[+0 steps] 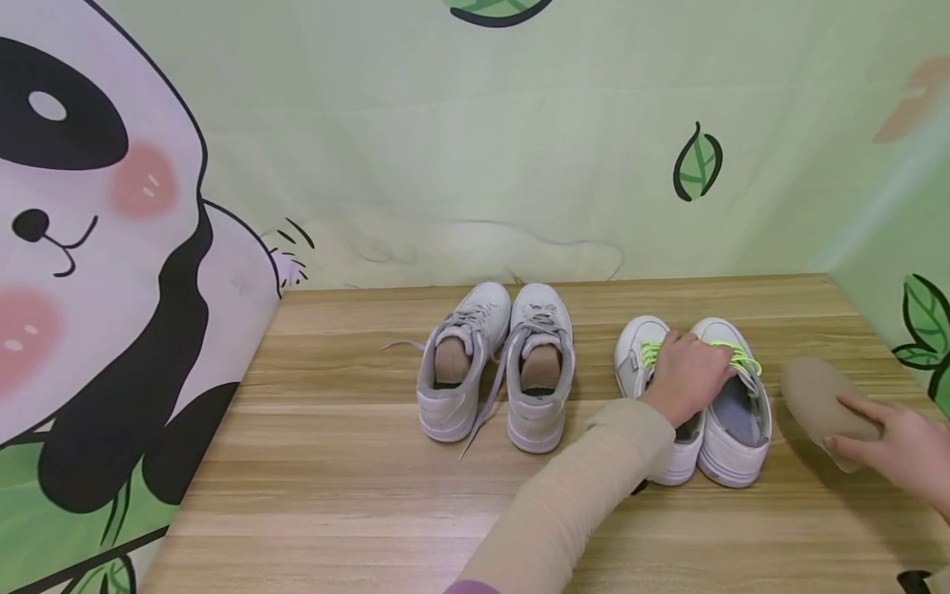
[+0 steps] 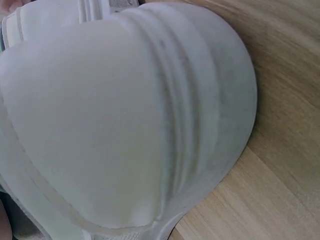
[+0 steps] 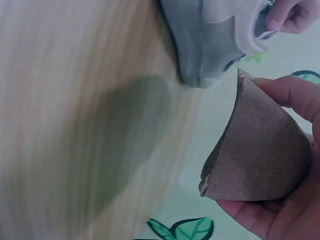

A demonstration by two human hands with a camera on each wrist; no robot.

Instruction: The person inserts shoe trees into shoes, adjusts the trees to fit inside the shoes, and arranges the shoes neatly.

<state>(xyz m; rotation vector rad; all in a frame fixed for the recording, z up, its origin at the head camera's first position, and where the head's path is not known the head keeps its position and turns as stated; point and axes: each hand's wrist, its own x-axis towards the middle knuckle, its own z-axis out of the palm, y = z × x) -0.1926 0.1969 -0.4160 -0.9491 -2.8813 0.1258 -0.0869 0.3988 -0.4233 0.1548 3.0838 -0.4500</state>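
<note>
My right hand [image 1: 901, 445] holds a brown moulded cardboard shoe insert [image 1: 824, 404] just right of a pair of white shoes, above the floorboards. The right wrist view shows this curved piece between thumb and fingers. My left hand [image 1: 688, 371] reaches over the pair with bright green laces and pinches the tongue area of the right white shoe [image 1: 731, 462]. That shoe's grey insole [image 1: 736, 408] is visible through its opening. The left white shoe [image 1: 631, 346] of this pair is partly hidden by the hand and sleeve. In the left wrist view a white shoe heel [image 2: 100, 120] fills most of the picture.
Left of my arm stands another white pair, a left shoe [image 1: 449, 417] and a right shoe [image 1: 538, 421], with grey laces trailing and brown pieces inside. A wood-patterned surface [image 1: 334, 495] lies beneath everything. A pale green printed backdrop [image 1: 416, 148] rises behind.
</note>
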